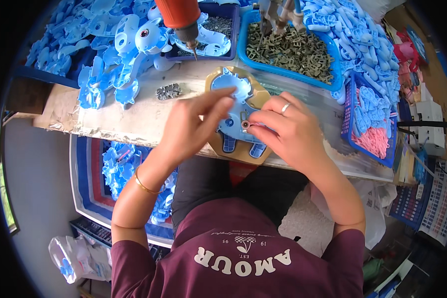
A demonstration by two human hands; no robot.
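In front of me a blue plastic toy shell half [237, 110], shaped like an animal figure, lies hollow side up in a tan fixture [260, 94]. Over the shell's left edge hovers my left hand [196, 119], its thumb and forefinger stretched out with a narrow gap between the tips and nothing visible in them. My right hand [290, 129], with a ring on one finger, pinches a small round part [246, 124] with a dark centre at the right side of the shell's body. Its fingers hide the rest of that part.
An orange electric screwdriver [179, 17] hangs point down above the bench. Behind the fixture stands a blue basket of metal clips [295, 52]. Blue shells [92, 30] pile up at left, more blue parts [355, 37] at right beside a purple-blue basket [390, 146]. Small silver pieces [169, 91] lie nearby.
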